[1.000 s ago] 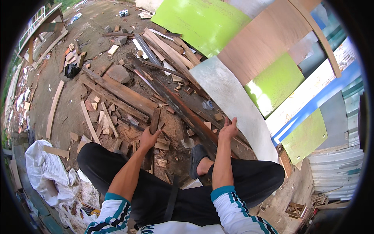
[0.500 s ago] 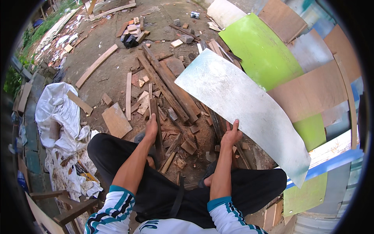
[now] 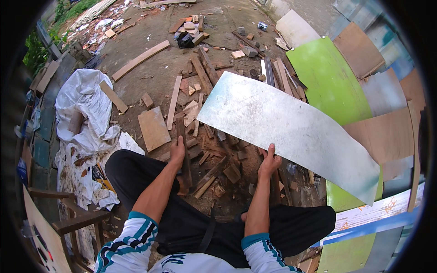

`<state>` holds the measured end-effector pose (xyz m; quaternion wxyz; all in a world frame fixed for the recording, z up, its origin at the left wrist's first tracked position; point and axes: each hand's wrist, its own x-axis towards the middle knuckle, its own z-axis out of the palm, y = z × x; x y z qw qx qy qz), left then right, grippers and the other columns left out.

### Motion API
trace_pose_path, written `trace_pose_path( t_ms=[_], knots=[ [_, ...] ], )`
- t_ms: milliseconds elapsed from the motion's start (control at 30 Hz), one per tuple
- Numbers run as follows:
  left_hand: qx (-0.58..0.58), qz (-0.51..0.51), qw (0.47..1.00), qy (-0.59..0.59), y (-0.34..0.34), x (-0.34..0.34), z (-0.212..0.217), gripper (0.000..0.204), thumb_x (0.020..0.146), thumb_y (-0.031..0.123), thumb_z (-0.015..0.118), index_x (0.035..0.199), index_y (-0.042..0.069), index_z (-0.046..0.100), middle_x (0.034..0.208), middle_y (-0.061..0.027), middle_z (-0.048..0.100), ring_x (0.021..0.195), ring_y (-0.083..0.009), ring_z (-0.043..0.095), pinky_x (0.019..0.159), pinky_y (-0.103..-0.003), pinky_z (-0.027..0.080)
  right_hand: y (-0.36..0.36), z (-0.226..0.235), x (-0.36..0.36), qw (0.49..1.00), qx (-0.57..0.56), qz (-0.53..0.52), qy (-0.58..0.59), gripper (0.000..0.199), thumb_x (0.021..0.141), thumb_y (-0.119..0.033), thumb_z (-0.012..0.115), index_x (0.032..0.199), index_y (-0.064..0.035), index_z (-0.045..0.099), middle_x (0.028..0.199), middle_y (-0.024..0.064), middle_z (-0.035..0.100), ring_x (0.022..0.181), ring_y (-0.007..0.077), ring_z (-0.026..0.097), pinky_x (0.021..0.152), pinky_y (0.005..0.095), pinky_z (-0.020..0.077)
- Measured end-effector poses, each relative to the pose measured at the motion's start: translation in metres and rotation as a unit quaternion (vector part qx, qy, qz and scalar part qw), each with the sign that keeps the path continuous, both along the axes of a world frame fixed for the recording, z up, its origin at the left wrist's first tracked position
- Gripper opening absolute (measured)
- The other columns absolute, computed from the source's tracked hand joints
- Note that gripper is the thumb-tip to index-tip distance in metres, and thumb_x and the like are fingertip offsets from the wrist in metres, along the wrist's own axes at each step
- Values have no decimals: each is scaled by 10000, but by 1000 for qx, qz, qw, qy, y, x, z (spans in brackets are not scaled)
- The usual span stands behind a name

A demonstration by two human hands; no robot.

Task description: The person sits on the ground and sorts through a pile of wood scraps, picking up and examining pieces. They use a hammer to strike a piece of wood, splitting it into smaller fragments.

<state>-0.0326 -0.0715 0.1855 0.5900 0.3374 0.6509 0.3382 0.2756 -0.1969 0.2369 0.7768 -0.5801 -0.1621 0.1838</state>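
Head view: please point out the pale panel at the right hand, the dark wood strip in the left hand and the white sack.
Pale panel (image 3: 291, 132), head view: middle of its broad face.
Dark wood strip (image 3: 186, 158), head view: its face, about mid-length.
White sack (image 3: 89, 99), head view: its crumpled middle.

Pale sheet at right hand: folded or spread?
Spread: the pale sheet shows one unbroken broad face, right hand at its near edge.

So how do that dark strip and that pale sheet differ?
The dark strip is brown wood; the pale sheet is whitish grey. The dark strip is narrow, the pale sheet far broader. The dark strip points mostly ahead; the pale sheet slants across the view. Both are long and held, in the left hand and right hand respectively.
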Motion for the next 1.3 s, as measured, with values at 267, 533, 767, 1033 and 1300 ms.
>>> trace_pose_path(
  t_ms=[267, 533, 767, 1033, 1300],
  knots=[
    [7, 14, 1000, 24, 2, -2, -9, 495, 997, 472, 479, 970, -7, 602, 725, -88, 590, 589, -223, 632, 591, -382, 501, -3, -14, 1, 983, -99, 1, -155, 338, 953, -226, 665, 1033, 103, 658, 966, 129, 691, 865, 184, 653, 755, 342, 553],
    [-1, -20, 997, 78, 5, -2, -21, 480, 997, 470, 482, 1043, 10, 611, 750, -92, 610, 601, -228, 636, 623, -396, 507, -1, 4, 7, 961, -157, 46, -223, 366, 951, -259, 654, 1025, 99, 665, 971, 183, 709, 899, 246, 655, 806, 388, 488],
    [-43, -35, 995, 85, 7, 3, -22, 501, 1008, 485, 464, 1002, 11, 624, 814, -105, 630, 693, -229, 639, 701, -412, 496, 18, 60, 54, 880, -304, -170, -324, 357, 968, -227, 576, 1109, 101, 607, 1077, 292, 651, 996, 453, 622, 834, 488, 470],
    [-23, -100, 988, 112, 3, 24, 2, 506, 1010, 488, 466, 966, 6, 613, 825, -113, 611, 688, -237, 625, 681, -407, 471, 0, 117, 146, 788, -385, -171, -449, 275, 954, -150, 554, 1129, 51, 618, 1025, 295, 657, 961, 493, 604, 822, 503, 470],
    [-6, -141, 984, 106, 2, 48, 15, 506, 1004, 493, 482, 943, 4, 599, 788, -99, 578, 722, -237, 562, 693, -432, 429, 22, 91, 134, 723, -376, -91, -573, 375, 919, -52, 532, 1288, -13, 579, 1189, 226, 643, 1060, 425, 608, 896, 485, 491]
  ],
)
